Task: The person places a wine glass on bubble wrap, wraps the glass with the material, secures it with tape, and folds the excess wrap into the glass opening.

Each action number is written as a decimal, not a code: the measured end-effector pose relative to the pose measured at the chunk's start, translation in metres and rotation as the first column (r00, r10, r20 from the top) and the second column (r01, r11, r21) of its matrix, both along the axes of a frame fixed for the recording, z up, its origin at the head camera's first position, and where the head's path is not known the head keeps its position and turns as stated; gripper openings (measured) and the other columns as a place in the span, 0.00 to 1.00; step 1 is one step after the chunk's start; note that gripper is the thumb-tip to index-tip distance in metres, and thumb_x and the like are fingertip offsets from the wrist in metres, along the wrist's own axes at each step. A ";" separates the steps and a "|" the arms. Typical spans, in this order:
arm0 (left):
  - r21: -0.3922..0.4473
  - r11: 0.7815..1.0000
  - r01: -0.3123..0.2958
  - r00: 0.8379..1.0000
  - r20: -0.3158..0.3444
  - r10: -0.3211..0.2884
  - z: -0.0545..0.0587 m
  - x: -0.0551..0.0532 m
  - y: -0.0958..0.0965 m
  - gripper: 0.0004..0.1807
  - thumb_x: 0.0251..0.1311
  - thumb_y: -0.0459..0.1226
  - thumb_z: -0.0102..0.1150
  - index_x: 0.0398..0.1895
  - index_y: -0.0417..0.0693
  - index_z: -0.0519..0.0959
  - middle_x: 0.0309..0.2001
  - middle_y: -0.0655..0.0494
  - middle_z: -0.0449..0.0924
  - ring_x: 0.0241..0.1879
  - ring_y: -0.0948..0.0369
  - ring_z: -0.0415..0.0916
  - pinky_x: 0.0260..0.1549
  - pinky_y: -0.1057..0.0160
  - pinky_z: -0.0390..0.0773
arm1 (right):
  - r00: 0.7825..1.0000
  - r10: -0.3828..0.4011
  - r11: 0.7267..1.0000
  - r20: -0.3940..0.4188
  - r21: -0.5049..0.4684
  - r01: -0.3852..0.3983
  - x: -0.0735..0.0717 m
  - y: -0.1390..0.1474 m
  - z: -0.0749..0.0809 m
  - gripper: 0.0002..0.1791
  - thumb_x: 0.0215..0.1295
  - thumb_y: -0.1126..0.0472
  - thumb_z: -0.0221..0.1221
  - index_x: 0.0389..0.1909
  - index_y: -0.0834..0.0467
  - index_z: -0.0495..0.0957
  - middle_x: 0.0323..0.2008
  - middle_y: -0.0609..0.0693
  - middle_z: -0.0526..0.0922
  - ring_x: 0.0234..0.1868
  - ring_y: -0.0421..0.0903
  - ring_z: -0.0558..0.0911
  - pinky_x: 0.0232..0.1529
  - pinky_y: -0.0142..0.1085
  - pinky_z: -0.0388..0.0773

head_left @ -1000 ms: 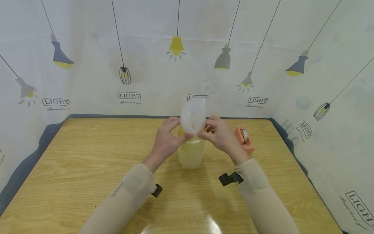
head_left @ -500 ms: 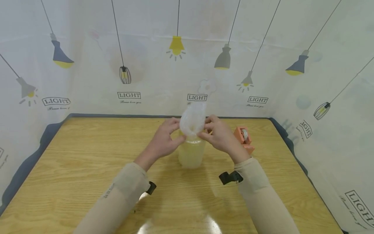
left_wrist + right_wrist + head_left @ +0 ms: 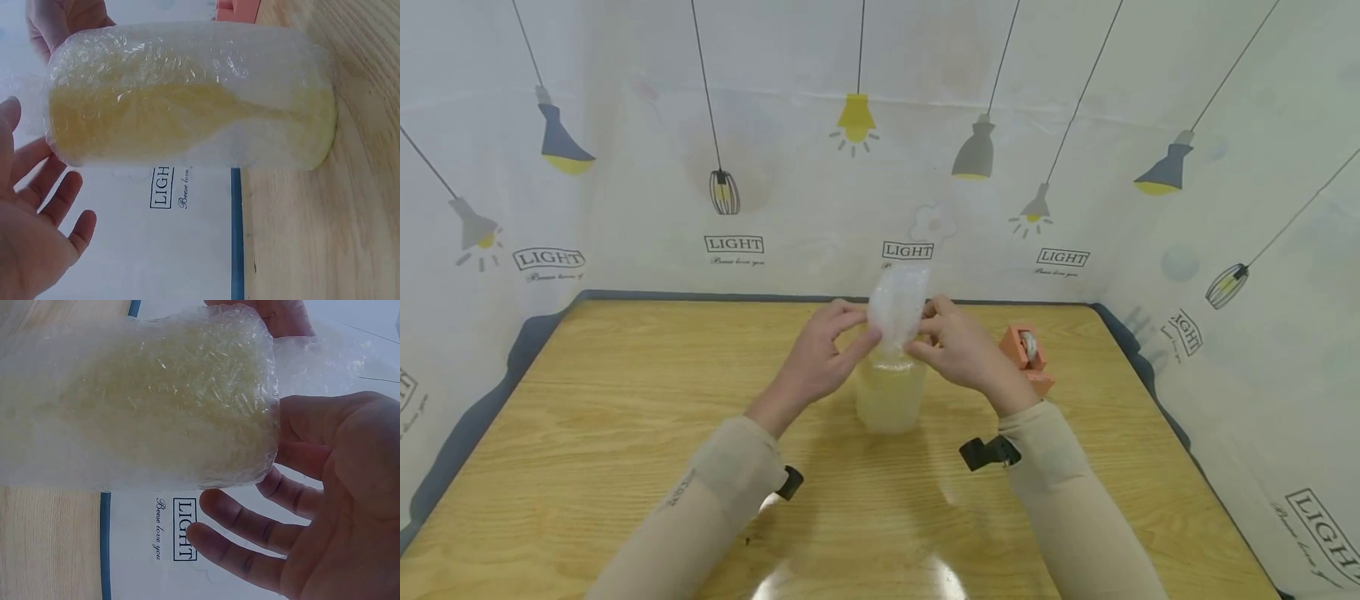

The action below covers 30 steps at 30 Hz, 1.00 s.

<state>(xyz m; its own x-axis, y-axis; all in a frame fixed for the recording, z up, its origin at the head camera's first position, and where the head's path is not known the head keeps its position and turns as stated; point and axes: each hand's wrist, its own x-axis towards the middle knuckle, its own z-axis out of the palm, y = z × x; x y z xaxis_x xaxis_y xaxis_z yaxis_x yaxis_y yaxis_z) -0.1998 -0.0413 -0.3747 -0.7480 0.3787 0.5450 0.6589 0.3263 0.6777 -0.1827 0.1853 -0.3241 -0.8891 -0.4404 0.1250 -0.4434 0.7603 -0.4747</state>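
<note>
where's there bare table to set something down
Bare: the table between the left sleeve and the table's left edge; also a strip between the orange tape dispenser and the right edge. Crowded: the back middle, where left hand and right hand flank the wrapped bundle.

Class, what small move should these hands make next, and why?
Probably fold the loose, translucent bubble-wrap flap down onto the yellowish, bubble-wrapped cylinder: the flap stands up above the cylinder's top, with the bare left hand and bare right hand at its sides.
</note>
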 end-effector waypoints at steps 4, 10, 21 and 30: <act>0.098 0.995 -0.021 1.000 -0.006 0.022 0.000 0.000 0.003 0.25 0.67 0.36 0.67 0.67 0.43 0.77 0.58 0.47 0.79 0.57 0.48 0.75 0.57 0.48 0.76 | 1.000 0.004 1.000 -0.003 -0.007 -0.004 -0.001 -0.001 -0.001 0.11 0.74 0.60 0.60 0.35 0.62 0.86 0.51 0.61 0.73 0.38 0.52 0.76 0.41 0.48 0.78; 0.162 0.987 0.014 0.998 -0.065 -0.004 0.001 -0.001 0.007 0.28 0.65 0.33 0.69 0.68 0.44 0.77 0.63 0.49 0.79 0.63 0.53 0.76 0.64 0.50 0.77 | 1.000 0.000 1.000 -0.021 -0.014 0.000 -0.001 -0.002 -0.001 0.10 0.73 0.61 0.59 0.38 0.63 0.86 0.49 0.60 0.73 0.38 0.52 0.76 0.41 0.48 0.78; 0.090 0.996 -0.029 0.984 -0.175 0.044 0.002 -0.002 0.007 0.18 0.63 0.33 0.71 0.56 0.42 0.86 0.52 0.49 0.84 0.53 0.53 0.79 0.48 0.54 0.81 | 0.995 -0.058 0.986 -0.075 -0.160 0.046 0.003 0.001 -0.018 0.10 0.72 0.61 0.62 0.45 0.62 0.87 0.49 0.58 0.75 0.37 0.50 0.76 0.34 0.41 0.75; 0.061 0.998 -0.032 0.975 -0.218 0.044 0.003 -0.001 0.006 0.14 0.62 0.33 0.71 0.51 0.43 0.88 0.49 0.49 0.86 0.52 0.52 0.79 0.46 0.53 0.80 | 0.993 -0.023 0.959 -0.117 -0.284 -0.011 0.005 0.005 -0.017 0.40 0.67 0.66 0.67 0.78 0.62 0.62 0.45 0.62 0.81 0.42 0.59 0.88 0.46 0.49 0.88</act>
